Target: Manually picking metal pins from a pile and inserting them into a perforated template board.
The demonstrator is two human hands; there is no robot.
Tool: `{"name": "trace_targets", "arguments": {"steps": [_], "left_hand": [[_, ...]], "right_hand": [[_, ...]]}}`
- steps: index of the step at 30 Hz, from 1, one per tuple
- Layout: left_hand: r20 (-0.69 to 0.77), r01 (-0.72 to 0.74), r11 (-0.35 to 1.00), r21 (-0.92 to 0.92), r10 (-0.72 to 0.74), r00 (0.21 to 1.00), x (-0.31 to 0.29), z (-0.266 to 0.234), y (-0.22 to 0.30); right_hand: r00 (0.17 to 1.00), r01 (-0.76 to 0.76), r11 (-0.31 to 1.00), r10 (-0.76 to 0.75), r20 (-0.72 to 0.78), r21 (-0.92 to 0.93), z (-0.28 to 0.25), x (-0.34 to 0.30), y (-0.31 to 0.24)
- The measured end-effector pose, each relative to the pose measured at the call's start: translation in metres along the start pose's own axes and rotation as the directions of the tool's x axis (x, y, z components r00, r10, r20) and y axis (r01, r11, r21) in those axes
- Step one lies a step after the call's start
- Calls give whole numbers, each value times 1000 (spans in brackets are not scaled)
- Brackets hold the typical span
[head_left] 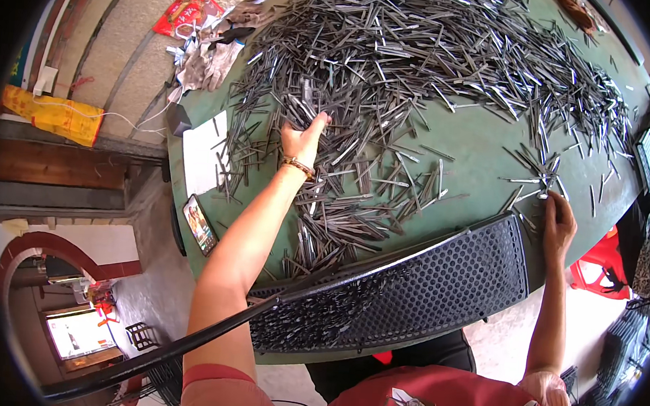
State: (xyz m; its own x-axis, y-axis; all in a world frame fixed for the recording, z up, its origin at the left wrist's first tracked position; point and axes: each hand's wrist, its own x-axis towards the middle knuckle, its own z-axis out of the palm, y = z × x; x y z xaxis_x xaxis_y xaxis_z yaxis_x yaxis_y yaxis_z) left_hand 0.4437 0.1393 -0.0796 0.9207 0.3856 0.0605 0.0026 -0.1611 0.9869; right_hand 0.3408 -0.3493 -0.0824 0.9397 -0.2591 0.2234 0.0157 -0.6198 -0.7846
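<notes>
A big heap of thin dark strips (424, 41) spreads over the green table (448, 140). At the heap's left side, my left hand (304, 141) is closed round a bundle of these strips (301, 106), its thumb laid along them. Over by the table's right side, my right hand (559, 226) has its fingertips pinched at the near end of a small loose cluster of strips (539, 171). Exactly what lies between those fingertips is too small to tell. A curved black perforated panel (477, 264) rests along the near edge, many small dark pieces standing in its left part.
White paper (203, 154) and a phone with a lit screen (200, 225) lie at the table's left edge. Beyond are work gloves (203, 65) and a red packet (188, 10). A long black bar (174, 350) crosses the lower left. A red stool (602, 268) stands right.
</notes>
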Motion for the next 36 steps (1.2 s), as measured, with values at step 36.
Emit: {"name": "trace_targets", "arguments": {"steps": [36], "left_hand": [[-190,-80,631,-771,-108,976,-105,-164,235]], "right_hand": [[859,-157,632,-291,421,759,-43,-134,-237]]}}
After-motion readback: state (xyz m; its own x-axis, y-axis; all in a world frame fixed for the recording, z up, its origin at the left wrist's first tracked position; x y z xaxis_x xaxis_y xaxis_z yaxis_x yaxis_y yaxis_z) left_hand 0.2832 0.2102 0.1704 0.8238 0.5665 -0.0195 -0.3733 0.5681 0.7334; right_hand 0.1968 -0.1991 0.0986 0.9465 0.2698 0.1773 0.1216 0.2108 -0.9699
